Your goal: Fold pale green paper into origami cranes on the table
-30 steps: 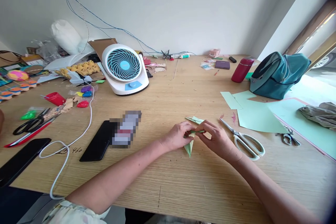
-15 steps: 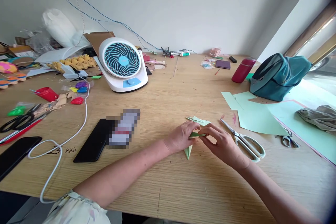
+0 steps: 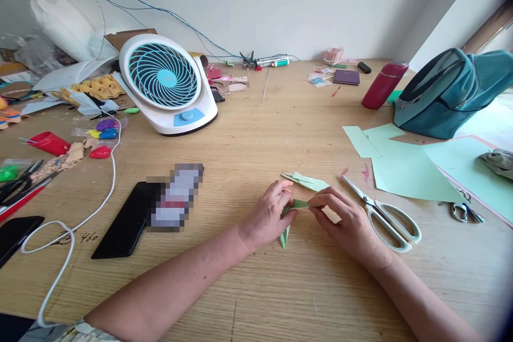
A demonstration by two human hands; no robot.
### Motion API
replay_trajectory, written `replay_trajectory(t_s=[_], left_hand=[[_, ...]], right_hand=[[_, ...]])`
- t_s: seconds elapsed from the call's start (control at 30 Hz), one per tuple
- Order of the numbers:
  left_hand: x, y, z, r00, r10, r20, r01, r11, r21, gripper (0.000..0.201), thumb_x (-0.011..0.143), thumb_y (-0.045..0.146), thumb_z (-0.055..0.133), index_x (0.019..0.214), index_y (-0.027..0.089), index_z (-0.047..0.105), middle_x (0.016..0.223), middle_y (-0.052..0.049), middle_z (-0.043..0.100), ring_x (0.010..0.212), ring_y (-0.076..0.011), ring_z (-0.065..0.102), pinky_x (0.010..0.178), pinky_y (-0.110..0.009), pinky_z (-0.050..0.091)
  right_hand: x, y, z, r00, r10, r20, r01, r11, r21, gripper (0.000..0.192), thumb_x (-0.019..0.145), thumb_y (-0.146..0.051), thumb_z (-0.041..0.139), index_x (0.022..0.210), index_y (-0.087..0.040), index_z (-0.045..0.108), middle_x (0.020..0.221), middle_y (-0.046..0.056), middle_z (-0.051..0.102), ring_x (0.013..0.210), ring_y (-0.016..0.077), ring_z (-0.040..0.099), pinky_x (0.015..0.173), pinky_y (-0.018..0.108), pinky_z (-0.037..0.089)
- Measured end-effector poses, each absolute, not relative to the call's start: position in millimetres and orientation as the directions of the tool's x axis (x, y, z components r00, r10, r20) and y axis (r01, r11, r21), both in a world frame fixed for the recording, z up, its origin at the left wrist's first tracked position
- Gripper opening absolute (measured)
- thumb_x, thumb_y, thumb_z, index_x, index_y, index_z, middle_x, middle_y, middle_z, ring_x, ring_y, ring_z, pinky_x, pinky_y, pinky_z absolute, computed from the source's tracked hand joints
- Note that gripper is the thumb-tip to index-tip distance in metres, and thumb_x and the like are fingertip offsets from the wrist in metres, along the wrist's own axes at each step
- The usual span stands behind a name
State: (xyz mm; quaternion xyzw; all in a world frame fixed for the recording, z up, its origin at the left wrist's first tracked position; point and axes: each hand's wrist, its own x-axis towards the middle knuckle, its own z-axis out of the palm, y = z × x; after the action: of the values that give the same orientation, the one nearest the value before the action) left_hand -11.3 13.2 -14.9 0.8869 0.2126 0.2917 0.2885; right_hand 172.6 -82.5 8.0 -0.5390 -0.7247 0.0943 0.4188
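A small folded piece of green paper (image 3: 300, 203) is stretched between my two hands above the table. My left hand (image 3: 269, 215) grips it from the left, thumb and fingers closed on it and covering part of it. From the right, my right hand (image 3: 348, 220) pinches its other end between thumb and fingertips. A pointed green tip (image 3: 284, 237) shows below my left hand; whether it joins the held paper is hidden. Just beyond the hands lies another folded pale green paper strip (image 3: 308, 181). White-handled scissors (image 3: 390, 219) rest right of my right hand, blades pointing away.
Pale green sheets (image 3: 412, 171) and a teal bag (image 3: 441, 99) lie to the right, near a red bottle (image 3: 383, 85). A white fan (image 3: 168, 85) stands back left. Left of my arm are a black phone (image 3: 124, 222) and a white cable (image 3: 110, 187).
The view has shifted slightly. My hands are a little farther apart, and more of the green paper shows between them. Both still hold it.
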Motion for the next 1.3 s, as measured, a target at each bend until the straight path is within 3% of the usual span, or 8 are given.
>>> replay_trajectory(t_s=[0.33, 0.67, 0.93, 1.07, 1.17, 1.3], left_hand=[[-4, 11, -22, 0.714, 0.595, 0.369, 0.214, -0.687, 0.694, 0.012, 0.079, 0.004, 0.060, 0.078, 0.016, 0.058, 0.120, -0.014, 0.057, 0.114, -0.0236, 0.060, 0.099, -0.040, 0.052], [-3, 5, -14, 0.720, 0.620, 0.313, 0.238, -0.644, 0.727, 0.010, 0.081, 0.006, 0.058, 0.085, 0.015, 0.060, 0.120, -0.012, 0.058, 0.117, -0.0227, 0.059, 0.103, -0.038, 0.051], [-6, 12, -8, 0.775, 0.551, 0.311, 0.206, -0.685, 0.699, 0.023, 0.080, 0.002, 0.058, 0.098, 0.013, 0.065, 0.117, -0.010, 0.061, 0.108, -0.0202, 0.063, 0.097, -0.033, 0.054], [-9, 19, -4, 0.832, 0.495, 0.250, 0.175, -0.662, 0.728, 0.018, 0.084, 0.006, 0.060, 0.097, 0.014, 0.069, 0.121, -0.009, 0.063, 0.109, -0.0198, 0.065, 0.096, -0.031, 0.054], [-9, 22, -6, 0.827, 0.504, 0.247, 0.178, -0.653, 0.736, 0.015, 0.083, 0.007, 0.063, 0.093, 0.015, 0.070, 0.119, -0.008, 0.063, 0.106, -0.0195, 0.066, 0.094, -0.030, 0.054], [-7, 22, -8, 0.825, 0.508, 0.248, 0.180, -0.652, 0.737, 0.025, 0.078, 0.001, 0.062, 0.098, 0.015, 0.067, 0.118, -0.008, 0.063, 0.101, -0.0188, 0.065, 0.089, -0.031, 0.054]], right_hand=[[171, -79, 0, -0.137, 0.884, 0.447, 0.681, 0.412, -0.605, 0.029, 0.094, -0.009, 0.050, 0.114, -0.027, 0.062, 0.095, 0.007, 0.062, 0.080, 0.0196, 0.063, 0.068, 0.032, 0.052], [171, -78, 0, -0.087, 0.873, 0.479, 0.693, 0.399, -0.601, 0.024, 0.092, -0.008, 0.052, 0.109, -0.022, 0.062, 0.094, 0.006, 0.063, 0.081, 0.0185, 0.064, 0.071, 0.032, 0.052], [169, -79, 3, -0.134, 0.863, 0.486, 0.674, 0.439, -0.594, 0.030, 0.092, -0.004, 0.050, 0.113, -0.023, 0.062, 0.100, 0.007, 0.062, 0.088, 0.0183, 0.063, 0.075, 0.031, 0.052], [168, -81, 5, -0.156, 0.864, 0.479, 0.662, 0.451, -0.598, 0.033, 0.091, -0.003, 0.050, 0.114, -0.023, 0.062, 0.100, 0.007, 0.060, 0.089, 0.0190, 0.061, 0.075, 0.032, 0.052], [167, -82, 5, -0.174, 0.866, 0.469, 0.656, 0.457, -0.600, 0.033, 0.092, -0.003, 0.049, 0.116, -0.023, 0.061, 0.099, 0.007, 0.059, 0.087, 0.0185, 0.061, 0.074, 0.032, 0.052], [165, -83, 5, -0.190, 0.870, 0.455, 0.647, 0.459, -0.609, 0.034, 0.094, -0.004, 0.049, 0.121, -0.022, 0.057, 0.103, 0.008, 0.061, 0.090, 0.0184, 0.061, 0.077, 0.032, 0.053]])
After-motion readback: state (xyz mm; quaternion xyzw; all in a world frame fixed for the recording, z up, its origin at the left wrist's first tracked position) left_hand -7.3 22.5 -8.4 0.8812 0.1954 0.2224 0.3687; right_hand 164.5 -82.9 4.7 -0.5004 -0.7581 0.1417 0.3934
